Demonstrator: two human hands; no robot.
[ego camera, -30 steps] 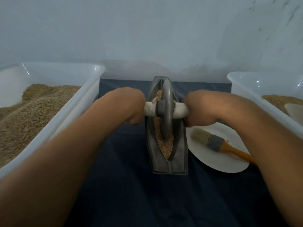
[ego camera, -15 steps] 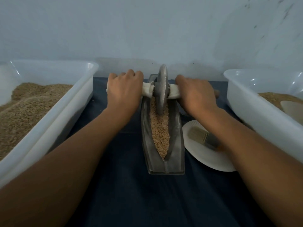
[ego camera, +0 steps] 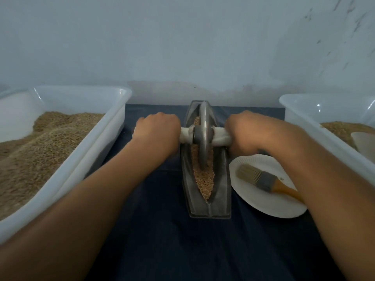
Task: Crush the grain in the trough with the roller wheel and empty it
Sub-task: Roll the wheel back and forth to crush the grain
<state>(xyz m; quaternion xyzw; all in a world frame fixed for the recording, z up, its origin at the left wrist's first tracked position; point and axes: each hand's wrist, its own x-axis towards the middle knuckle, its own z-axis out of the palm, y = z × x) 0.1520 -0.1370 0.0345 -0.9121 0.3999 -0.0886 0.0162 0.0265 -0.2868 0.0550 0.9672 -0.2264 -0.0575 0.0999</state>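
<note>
Midway along the trough [ego camera: 221, 191], both hands' fingers clamp the roller wheel [ego camera: 203, 136] axle; the grain [ego camera: 205, 179] looks mostly whole, so crushing continues and emptying remains.

No writing, label, brand, number or sign can be read anywhere in view.
</note>
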